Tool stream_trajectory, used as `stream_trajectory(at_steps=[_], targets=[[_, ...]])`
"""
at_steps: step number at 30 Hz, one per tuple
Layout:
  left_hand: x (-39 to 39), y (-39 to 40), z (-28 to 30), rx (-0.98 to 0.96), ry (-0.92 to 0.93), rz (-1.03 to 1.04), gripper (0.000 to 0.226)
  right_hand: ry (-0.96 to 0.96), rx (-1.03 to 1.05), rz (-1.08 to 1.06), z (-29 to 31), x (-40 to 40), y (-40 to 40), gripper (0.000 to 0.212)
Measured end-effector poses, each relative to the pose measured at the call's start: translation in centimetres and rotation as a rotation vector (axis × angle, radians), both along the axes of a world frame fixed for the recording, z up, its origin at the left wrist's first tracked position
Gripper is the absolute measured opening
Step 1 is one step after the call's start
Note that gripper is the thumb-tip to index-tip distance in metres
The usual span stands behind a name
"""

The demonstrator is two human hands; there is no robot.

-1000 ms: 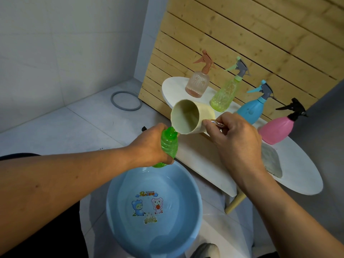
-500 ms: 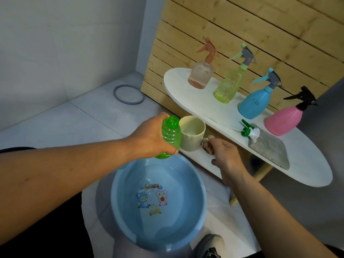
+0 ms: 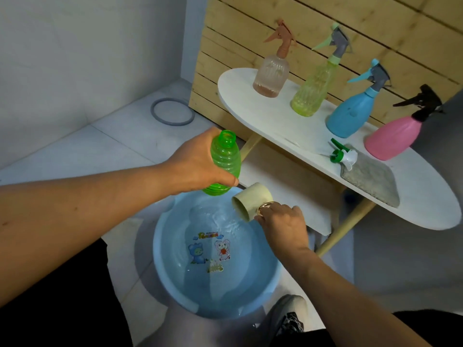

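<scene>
Left grip (image 3: 198, 164) wraps a light green ribbed plastic bottle (image 3: 225, 159) mid-body (likely slippery when wet). Right grip (image 3: 280, 221) pinches a cream plastic cup (image 3: 250, 200) by its handle, at one o'clock over the round blue basin (image 3: 156, 251).

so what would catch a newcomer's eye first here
The light blue basin of water on the floor, cartoon bears on its bottom, sits low centre. Above its far rim the left hand grips an uncapped green bottle, while the right hand holds a cream cup tipped over the water. Behind, a white oval table carries a peach spray bottle, a yellow-green spray bottle, a blue spray bottle and a pink spray bottle.
</scene>
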State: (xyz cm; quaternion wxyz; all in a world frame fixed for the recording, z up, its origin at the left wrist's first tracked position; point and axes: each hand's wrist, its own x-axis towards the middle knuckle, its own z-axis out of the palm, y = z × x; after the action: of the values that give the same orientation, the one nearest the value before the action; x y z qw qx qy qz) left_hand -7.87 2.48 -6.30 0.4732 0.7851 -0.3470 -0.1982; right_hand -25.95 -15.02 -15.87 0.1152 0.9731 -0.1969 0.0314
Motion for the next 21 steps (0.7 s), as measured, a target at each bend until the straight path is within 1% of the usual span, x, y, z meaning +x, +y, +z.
stream_trajectory(at_steps=[2, 5, 7, 9, 11, 12, 14, 16, 18, 21], targets=[[0.0, 0.0, 0.0, 0.012, -0.008, -0.007, 0.074, -0.007, -0.105, 0.065, 0.3, -0.3, -0.2, 0.032], [-0.3, 0.1, 0.1, 0.031, -0.031, -0.014, 0.075, -0.030, -0.212, 0.118, 1.0, -0.5, -0.5, 0.030], [-0.4, 0.1, 0.3, 0.035, -0.044, -0.013, 0.077, -0.039, -0.254, 0.144, 1.5, -0.6, -0.5, 0.027], [-0.4, 0.0, 0.6, 0.039, -0.056, -0.013, 0.078, -0.071, -0.224, 0.160, 1.8, -0.6, -0.8, 0.022], [-0.6, 0.0, 0.9, 0.043, -0.055, -0.013, 0.079, -0.103, -0.095, 0.119, 2.2, -0.6, -1.2, 0.020], [-0.7, -0.1, 1.1, 0.038, -0.057, -0.011, 0.079, -0.147, 0.007, 0.084, 2.5, -0.6, -1.6, 0.019], [-1.0, 0.1, 1.3, 0.043, -0.046, -0.008, 0.080, -0.215, 0.332, -0.030, 3.4, -0.6, -1.9, 0.022], [-1.1, -0.2, 1.9, 0.044, -0.061, -0.009, 0.081, -0.382, 0.602, -0.120, 5.8, -0.6, -2.2, 0.022], [-1.4, -0.1, 2.2, 0.059, -0.054, -0.001, 0.080, -0.497, 0.737, -0.148, 8.4, -0.3, -2.2, 0.019], [-1.3, -0.1, 2.3, 0.043, -0.038, 0.001, 0.074, -0.576, 0.900, -0.124, 12.1, 0.8, -2.9, 0.018]])
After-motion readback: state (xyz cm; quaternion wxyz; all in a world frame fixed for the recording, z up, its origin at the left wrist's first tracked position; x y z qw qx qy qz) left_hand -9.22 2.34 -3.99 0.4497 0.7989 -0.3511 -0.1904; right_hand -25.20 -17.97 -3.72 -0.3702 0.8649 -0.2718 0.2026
